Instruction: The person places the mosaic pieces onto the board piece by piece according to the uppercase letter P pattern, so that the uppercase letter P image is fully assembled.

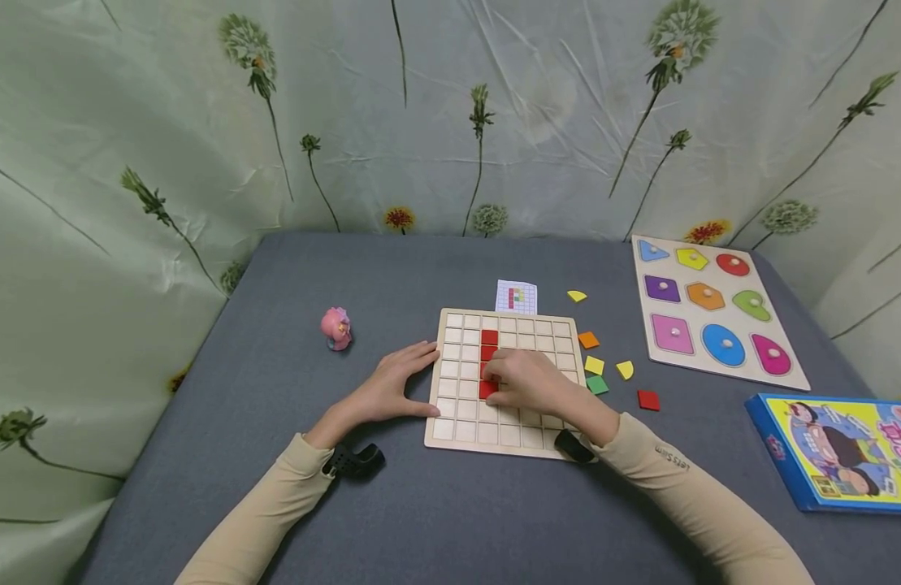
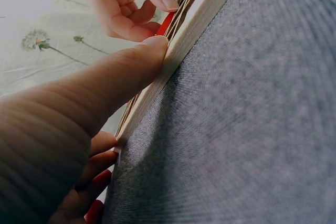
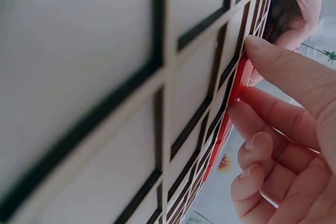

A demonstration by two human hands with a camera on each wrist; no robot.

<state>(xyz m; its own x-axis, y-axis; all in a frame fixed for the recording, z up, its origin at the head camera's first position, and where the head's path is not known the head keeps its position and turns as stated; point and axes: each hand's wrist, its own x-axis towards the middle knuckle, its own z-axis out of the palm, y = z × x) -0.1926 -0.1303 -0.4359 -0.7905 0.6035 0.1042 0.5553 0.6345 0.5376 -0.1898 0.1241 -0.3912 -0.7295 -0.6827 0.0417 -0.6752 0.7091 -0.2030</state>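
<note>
Right hand [image 1: 526, 382] pinches a red piece [image 3: 239, 80] down in the grid board [image 1: 504, 443], mid-board, at the foot of the red column [image 1: 489, 344]. Left hand [image 1: 392, 386] lies flat, fingers straight against the board's left edge, gripping nothing. To seat it well, I'd say: keep the board braced, square the piece to its cell, press flat. Board sits at table [image 1: 435, 520] centre.
</note>
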